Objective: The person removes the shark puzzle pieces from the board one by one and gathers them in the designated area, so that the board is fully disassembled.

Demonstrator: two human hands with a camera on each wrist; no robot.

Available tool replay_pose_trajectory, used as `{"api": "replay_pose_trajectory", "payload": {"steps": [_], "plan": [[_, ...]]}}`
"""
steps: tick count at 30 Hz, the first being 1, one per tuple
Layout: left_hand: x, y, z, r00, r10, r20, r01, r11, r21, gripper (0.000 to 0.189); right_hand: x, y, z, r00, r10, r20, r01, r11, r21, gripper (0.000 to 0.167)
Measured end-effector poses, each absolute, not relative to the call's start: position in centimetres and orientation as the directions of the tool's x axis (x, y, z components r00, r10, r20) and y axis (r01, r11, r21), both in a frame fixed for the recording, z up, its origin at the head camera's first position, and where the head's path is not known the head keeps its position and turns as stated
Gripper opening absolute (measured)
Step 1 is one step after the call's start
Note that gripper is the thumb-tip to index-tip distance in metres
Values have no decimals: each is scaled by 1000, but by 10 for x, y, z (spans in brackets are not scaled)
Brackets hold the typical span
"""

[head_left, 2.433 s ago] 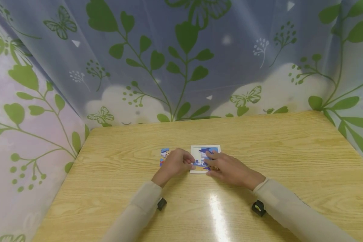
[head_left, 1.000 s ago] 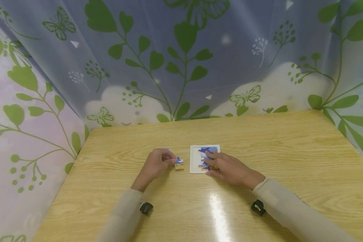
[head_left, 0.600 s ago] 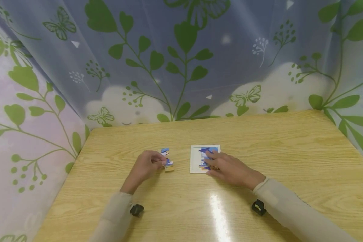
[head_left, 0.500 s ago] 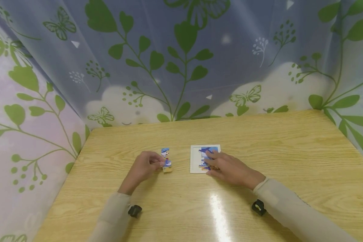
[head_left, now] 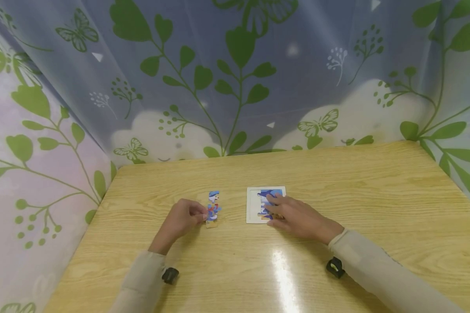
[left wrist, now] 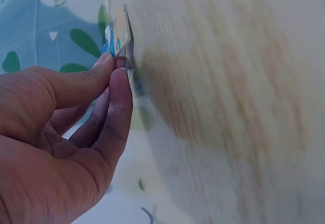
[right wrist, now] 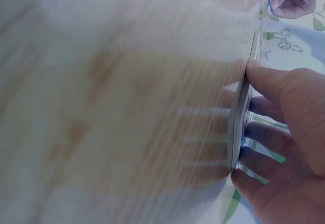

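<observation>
In the head view, my left hand pinches a small jigsaw piece, blue and white with a yellow lower edge, between thumb and fingertips. Edge-on, the left wrist view shows this piece close to the tabletop. Other blue, white and red jigsaw pieces lie just beyond it. My right hand rests with spread fingers over a white-framed puzzle board. Its thumb touches the board's edge in the right wrist view. Blue pieces fill the visible right part of the board; its left strip is bare, and the hand hides some of the rest.
The wooden table meets a patterned curtain at its back and left. A black wrist camera sits by the left sleeve, another by the right. Bright glare lies on the table's front.
My left hand has carried the jigsaw piece from the board's left side leftward and slightly nearer, beside the loose pieces. My right hand has stayed on the board.
</observation>
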State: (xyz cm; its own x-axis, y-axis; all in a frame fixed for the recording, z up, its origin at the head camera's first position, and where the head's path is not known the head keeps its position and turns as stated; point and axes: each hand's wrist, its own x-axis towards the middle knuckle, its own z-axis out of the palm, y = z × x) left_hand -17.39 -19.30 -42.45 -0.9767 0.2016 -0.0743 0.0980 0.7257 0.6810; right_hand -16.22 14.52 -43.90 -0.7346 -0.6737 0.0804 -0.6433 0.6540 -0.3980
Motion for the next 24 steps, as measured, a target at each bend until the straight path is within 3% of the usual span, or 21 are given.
{"api": "replay_pose_trajectory", "payload": {"steps": [24], "plan": [[-173,-190,-424,-982,154,-111,48,767,640,4,-164,144,-440,-739,-669,84,-643,661,-388,49]]}}
